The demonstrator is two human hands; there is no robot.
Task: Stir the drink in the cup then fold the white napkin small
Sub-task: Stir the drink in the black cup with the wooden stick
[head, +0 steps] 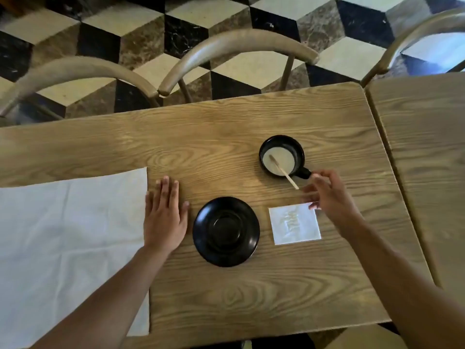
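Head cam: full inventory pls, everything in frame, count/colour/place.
cup: 1, black, far right of centre on the table, pale drink inside
stir stick: 1, light wood, leaning in the cup, top end toward the right hand
saucer: 1, black, centre, bare
small napkin: 1, white, square, right of the saucer
large white sheet: 1, left side, flat
table: 1, wood grain; second table abuts on the right
chairs: 3 curved wooden backs, far side
floor: cube-pattern tiles, black, cream, brown
left hand: flat, palm down, at the sheet's edge
right hand: open, blurred, near the stick
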